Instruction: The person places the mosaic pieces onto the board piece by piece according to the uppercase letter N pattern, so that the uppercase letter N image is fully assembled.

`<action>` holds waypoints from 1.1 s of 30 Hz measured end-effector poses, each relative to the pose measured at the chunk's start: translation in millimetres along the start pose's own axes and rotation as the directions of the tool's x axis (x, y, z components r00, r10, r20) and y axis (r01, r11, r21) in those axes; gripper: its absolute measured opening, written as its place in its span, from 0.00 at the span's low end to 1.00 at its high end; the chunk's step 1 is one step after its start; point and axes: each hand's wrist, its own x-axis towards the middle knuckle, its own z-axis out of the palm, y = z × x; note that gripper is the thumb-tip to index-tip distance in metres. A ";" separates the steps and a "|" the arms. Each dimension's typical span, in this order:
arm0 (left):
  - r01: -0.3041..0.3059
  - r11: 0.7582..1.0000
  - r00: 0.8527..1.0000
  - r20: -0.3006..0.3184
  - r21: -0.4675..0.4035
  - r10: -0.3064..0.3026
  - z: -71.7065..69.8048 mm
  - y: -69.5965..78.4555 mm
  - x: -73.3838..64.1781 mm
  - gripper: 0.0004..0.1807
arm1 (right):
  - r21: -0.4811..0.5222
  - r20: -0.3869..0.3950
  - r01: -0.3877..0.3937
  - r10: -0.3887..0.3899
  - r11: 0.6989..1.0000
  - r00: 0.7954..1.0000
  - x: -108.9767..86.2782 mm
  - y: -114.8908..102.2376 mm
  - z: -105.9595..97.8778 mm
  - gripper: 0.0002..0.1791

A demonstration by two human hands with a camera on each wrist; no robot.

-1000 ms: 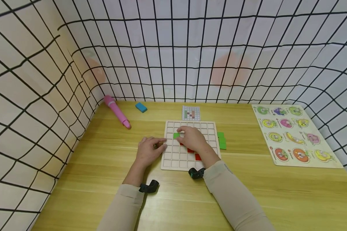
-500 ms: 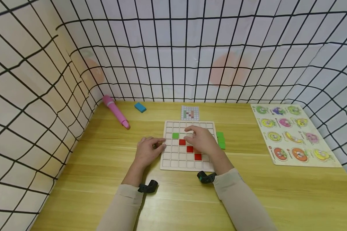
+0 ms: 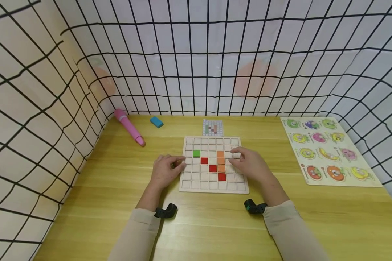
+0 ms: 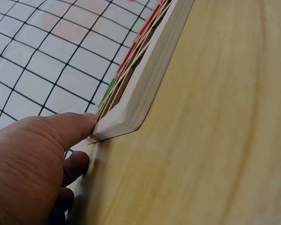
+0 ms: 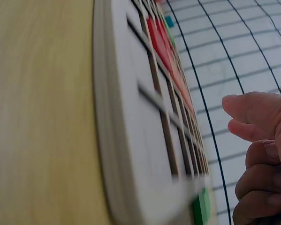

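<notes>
In the head view a wooden grid board (image 3: 213,189) lies mid-table. It bears one green tile (image 3: 196,153), three red tiles (image 3: 213,168) stepping down to the right, and a short column of orange tiles (image 3: 220,161). At the board's left edge my left hand (image 3: 166,171) touches the rim with thumb and index fingertips; the left wrist view shows the thumb (image 4: 79,124) against the corner. My right hand (image 3: 251,166) hovers over the board's right side, thumb and index finger apart, nothing between them. Below it, the right wrist view shows green tiles (image 5: 202,206) beside the board.
A small printed pattern card (image 3: 212,128) lies behind the board. Farther left are a blue block (image 3: 156,122) and a pink toy microphone (image 3: 129,127). A fruit puzzle sheet (image 3: 330,152) lies at the right. Black-gridded white cloth (image 3: 196,65) walls the table's back and sides.
My right hand has moved right, from beside the green tile to the board's right side, uncovering the red and orange tiles and covering the loose green ones. My left hand stays put.
</notes>
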 end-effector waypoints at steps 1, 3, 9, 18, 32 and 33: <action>-0.001 1.000 1.000 0.001 0.003 0.001 -0.2 -0.1 0.5 0.16 | 0.001 -0.005 -0.005 0.005 1.000 1.000 -0.4 3.9 -2.2 0.23; -0.004 1.000 1.000 0.002 0.008 0.004 -0.6 0.1 1.3 0.16 | 0.004 -0.012 -0.014 0.014 1.000 1.000 -0.7 11.8 -7.1 0.23; -0.006 1.000 1.000 -0.001 0.006 0.006 -0.8 1.2 1.1 0.16 | 0.006 -0.019 -0.030 0.030 1.000 0.999 -1.2 33.8 -19.7 0.27; -0.002 1.000 1.000 0.000 0.003 0.002 0.2 0.2 0.1 0.16 | -0.007 0.012 -0.069 0.069 0.998 0.998 -0.2 59.1 -27.7 0.32; -0.002 1.000 1.000 -0.010 0.002 0.002 -0.2 0.7 -1.5 0.16 | -0.047 -0.009 -0.050 0.050 0.998 0.999 -3.5 73.5 -39.8 0.30; -0.001 1.000 1.000 -0.009 0.000 0.001 -0.4 1.2 -1.5 0.16 | -0.036 -0.004 -0.052 0.052 0.998 0.999 -3.5 74.4 -40.2 0.31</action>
